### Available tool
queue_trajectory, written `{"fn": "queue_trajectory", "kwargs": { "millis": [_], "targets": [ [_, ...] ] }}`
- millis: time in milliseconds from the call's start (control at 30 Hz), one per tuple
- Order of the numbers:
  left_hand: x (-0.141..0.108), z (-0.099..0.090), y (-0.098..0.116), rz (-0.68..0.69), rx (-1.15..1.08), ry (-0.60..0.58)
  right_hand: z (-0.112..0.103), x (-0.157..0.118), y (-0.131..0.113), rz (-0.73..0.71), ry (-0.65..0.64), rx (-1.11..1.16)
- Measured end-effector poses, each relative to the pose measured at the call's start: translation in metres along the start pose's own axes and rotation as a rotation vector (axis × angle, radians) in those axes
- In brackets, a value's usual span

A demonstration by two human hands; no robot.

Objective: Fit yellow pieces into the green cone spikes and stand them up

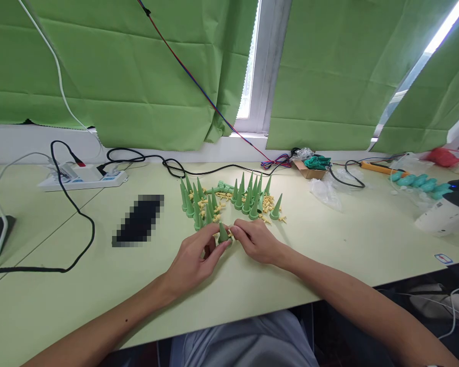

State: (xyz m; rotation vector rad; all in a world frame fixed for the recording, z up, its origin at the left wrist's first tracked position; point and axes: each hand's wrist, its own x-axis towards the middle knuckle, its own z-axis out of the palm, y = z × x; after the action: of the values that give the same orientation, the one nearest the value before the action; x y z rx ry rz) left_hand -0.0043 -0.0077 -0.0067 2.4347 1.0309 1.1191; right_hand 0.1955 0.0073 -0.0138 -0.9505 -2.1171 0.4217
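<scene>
My left hand (191,260) is closed around a small green plastic cone (223,233), which stands nearly upright between thumb and fingers just above the table. Against the cone's right side, my right hand (258,242) is closed in a pinch. A bit of a small yellow plastic piece shows at its fingertips, mostly covered by them. Right behind my hands stand several more green cones (247,204), points up, in two loose groups. Small yellow branched pieces (268,205) lie scattered among them. A longer green plastic part (225,187) rests at the back of the groups.
A pixelated dark flat object (138,220) lies to the left. Behind it is a white power strip (84,179) with black and white cables. At the back right are a small cardboard box (309,171), plastic bags (325,193), teal pieces (418,182) and a white device (445,211).
</scene>
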Motion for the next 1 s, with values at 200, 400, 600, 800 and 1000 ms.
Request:
{"fn": "queue_trajectory", "kwargs": {
  "millis": [200,400,600,800,1000],
  "targets": [
    [-0.002,0.0009,-0.0011,-0.007,-0.011,-0.042,-0.001,0.0004,-0.0019,0.019,-0.022,-0.014],
    [-0.002,0.0009,0.0002,0.014,-0.005,-0.05,-0.0005,0.0005,-0.0017,0.006,-0.027,-0.019],
    [-0.0019,0.0016,-0.0006,0.035,-0.01,-0.053,0.0001,0.0009,-0.0013,0.009,-0.029,-0.033],
    [-0.0025,0.0017,-0.0015,0.049,-0.009,-0.079,-0.0006,0.0011,-0.0028,0.004,-0.03,-0.03],
    [0.0013,-0.0003,-0.0003,0.068,-0.051,-0.086,0.0005,0.0018,-0.0013,0.022,-0.003,-0.03]
  ]
}}
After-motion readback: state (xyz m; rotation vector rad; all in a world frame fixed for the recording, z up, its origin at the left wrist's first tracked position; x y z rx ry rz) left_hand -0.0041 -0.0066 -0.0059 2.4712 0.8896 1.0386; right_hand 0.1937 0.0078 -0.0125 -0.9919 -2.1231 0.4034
